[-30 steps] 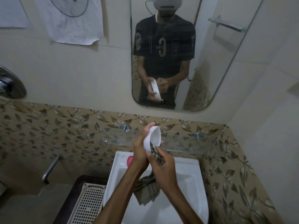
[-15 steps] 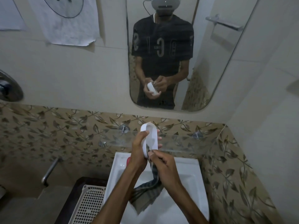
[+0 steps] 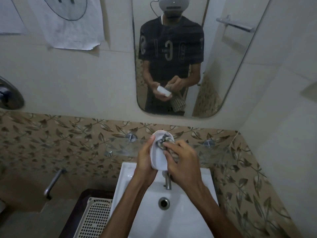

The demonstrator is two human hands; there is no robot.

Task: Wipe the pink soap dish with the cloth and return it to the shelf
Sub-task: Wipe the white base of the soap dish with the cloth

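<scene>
My left hand (image 3: 146, 159) grips a pale, whitish oval soap dish (image 3: 159, 158) from its left side, holding it above the back of the sink with its hollow facing me. My right hand (image 3: 182, 162) presses a bunched dark checked cloth (image 3: 163, 142) into the upper part of the dish. Most of the cloth is hidden under my right hand. The glass shelf (image 3: 214, 150) runs along the leaf-patterned wall just behind both hands. The mirror (image 3: 223, 57) reflects the dish, the hanging cloth and both hands.
A white sink (image 3: 180, 219) with a drain (image 3: 163, 203) and a chrome tap (image 3: 168, 182) lies below my hands. A white perforated basket (image 3: 96, 219) stands at its left on a dark counter. A metal handle (image 3: 52, 182) sticks out of the left wall.
The dish has turned from edge-on to hollow facing me. The cloth, which hung below my right hand over the sink, is now bunched inside the dish. The pink object behind my left wrist is now hidden.
</scene>
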